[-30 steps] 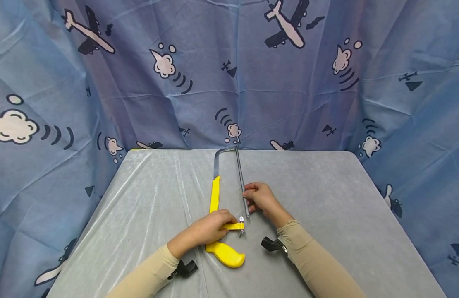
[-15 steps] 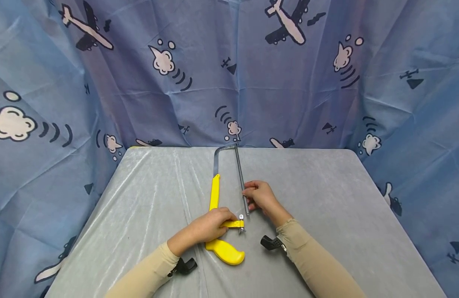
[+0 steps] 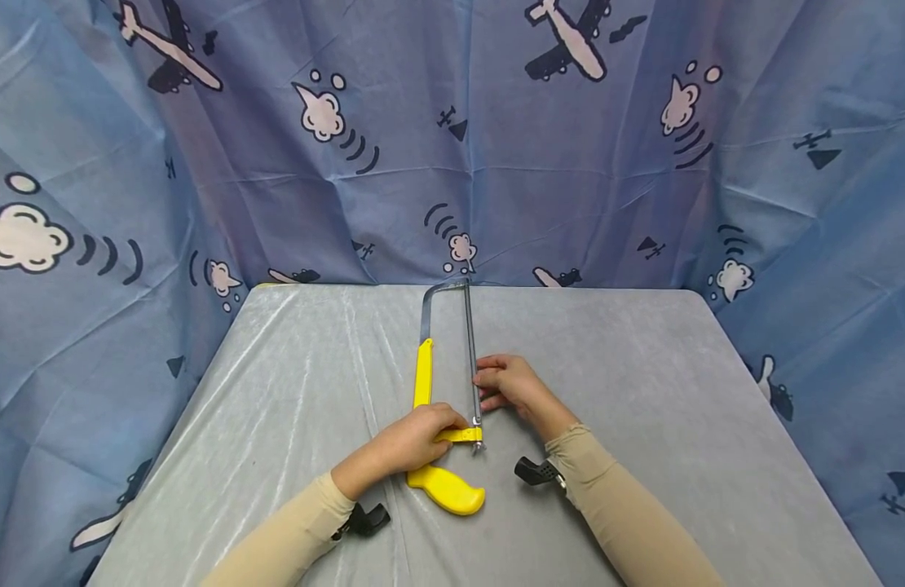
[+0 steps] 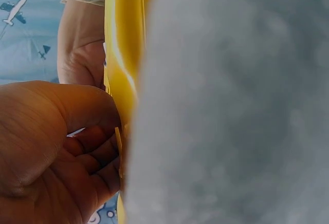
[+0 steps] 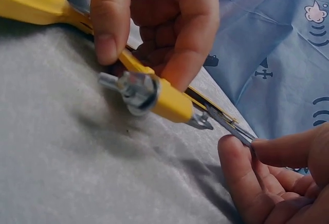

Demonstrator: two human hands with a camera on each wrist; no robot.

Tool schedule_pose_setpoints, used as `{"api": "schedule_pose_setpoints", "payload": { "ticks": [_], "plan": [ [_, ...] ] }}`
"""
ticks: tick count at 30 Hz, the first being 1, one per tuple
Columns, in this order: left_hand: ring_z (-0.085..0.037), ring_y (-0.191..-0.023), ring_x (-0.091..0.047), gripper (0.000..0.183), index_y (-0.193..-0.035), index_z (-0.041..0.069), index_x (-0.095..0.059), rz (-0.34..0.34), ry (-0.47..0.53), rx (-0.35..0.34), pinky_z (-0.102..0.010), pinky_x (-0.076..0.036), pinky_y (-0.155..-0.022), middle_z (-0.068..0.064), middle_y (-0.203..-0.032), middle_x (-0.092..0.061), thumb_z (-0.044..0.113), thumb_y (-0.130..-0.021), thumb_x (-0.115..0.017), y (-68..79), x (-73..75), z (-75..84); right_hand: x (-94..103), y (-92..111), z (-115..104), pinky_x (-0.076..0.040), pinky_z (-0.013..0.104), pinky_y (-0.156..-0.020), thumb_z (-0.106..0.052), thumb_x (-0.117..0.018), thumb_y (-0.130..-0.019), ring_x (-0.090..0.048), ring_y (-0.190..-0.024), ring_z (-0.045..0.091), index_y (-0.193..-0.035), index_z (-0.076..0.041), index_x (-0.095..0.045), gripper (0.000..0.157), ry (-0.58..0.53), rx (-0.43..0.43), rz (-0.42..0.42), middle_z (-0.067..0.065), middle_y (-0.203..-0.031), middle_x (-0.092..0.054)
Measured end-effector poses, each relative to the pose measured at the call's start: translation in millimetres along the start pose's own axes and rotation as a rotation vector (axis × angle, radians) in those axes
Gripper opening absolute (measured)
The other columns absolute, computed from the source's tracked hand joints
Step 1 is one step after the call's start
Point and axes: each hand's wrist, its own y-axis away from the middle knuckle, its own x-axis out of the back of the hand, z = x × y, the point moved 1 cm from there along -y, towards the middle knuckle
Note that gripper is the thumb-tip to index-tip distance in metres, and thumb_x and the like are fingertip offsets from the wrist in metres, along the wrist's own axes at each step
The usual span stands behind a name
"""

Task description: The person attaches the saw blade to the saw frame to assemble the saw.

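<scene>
A hacksaw [image 3: 423, 371] lies across the middle of the table, its yellow handle [image 3: 448, 491] toward me and its grey bow at the far edge. My left hand [image 3: 416, 436] pinches the short yellow arm [image 3: 463, 435] above the handle between thumb and fingers. At that arm's tip sits a metal wing nut [image 5: 139, 93] with a small pin holder on the inner side. My right hand [image 3: 513, 385] pinches the thin grey saw blade [image 3: 470, 338] near its near end. In the head view, that end overlaps the pin holder; the blade's far end meets the bow's tip.
A pale grey cloth covers the table [image 3: 629, 391]. Blue curtains [image 3: 394, 204] with airplane prints hang behind and at both sides. Black wrist cameras [image 3: 536, 471] are strapped to both forearms.
My right hand has shifted slightly left with the blade, bringing its near end from beside the pin holder to over it. My left hand keeps its hold on the yellow arm.
</scene>
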Motion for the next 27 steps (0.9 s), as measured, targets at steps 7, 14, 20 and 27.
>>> {"api": "schedule_pose_setpoints", "payload": {
  "ticks": [7,14,20,27],
  "plan": [
    [-0.017,-0.106,-0.064,0.032,-0.120,0.005,-0.072,0.001,-0.007,-0.007,-0.029,-0.052,-0.097,-0.004,-0.113,-0.071,-0.003,-0.090,-0.069,-2.4,0.9,0.1,-1.6,-0.6,-2.3,-0.061,0.032,-0.057,0.004,-0.066,-0.093,-0.062,-0.070,0.017,-0.136,0.005,-0.055,0.044,0.016,0.013,0.002,0.008,-0.093,-0.066],
    [-0.017,-0.106,-0.064,0.032,-0.121,0.006,-0.072,0.009,-0.015,-0.020,-0.028,-0.052,-0.096,-0.003,-0.113,-0.071,-0.003,-0.090,-0.069,-4.1,2.1,0.0,-2.4,0.4,-4.4,-0.061,0.033,-0.056,0.005,-0.065,-0.094,-0.062,-0.070,0.017,-0.136,0.007,-0.055,0.044,0.021,0.035,0.003,0.009,-0.095,-0.064],
    [-0.015,-0.106,-0.064,0.032,-0.121,0.006,-0.072,-0.002,-0.004,0.003,-0.028,-0.052,-0.096,-0.003,-0.114,-0.071,-0.002,-0.091,-0.070,-2.8,2.1,0.5,-1.7,3.1,-3.1,-0.061,0.034,-0.055,0.002,-0.064,-0.095,-0.063,-0.067,0.018,-0.134,0.006,-0.055,0.040,0.054,0.045,0.005,0.010,-0.094,-0.066],
    [-0.015,-0.106,-0.064,0.031,-0.122,0.006,-0.072,0.002,0.000,0.009,-0.029,-0.053,-0.096,-0.003,-0.114,-0.071,-0.001,-0.091,-0.070,-0.4,0.9,1.5,5.5,15.5,2.1,-0.059,0.036,-0.051,-0.011,-0.067,-0.099,-0.066,-0.062,0.019,-0.130,0.006,-0.060,0.036,0.146,0.059,-0.006,0.016,-0.098,-0.067]
  ]
}}
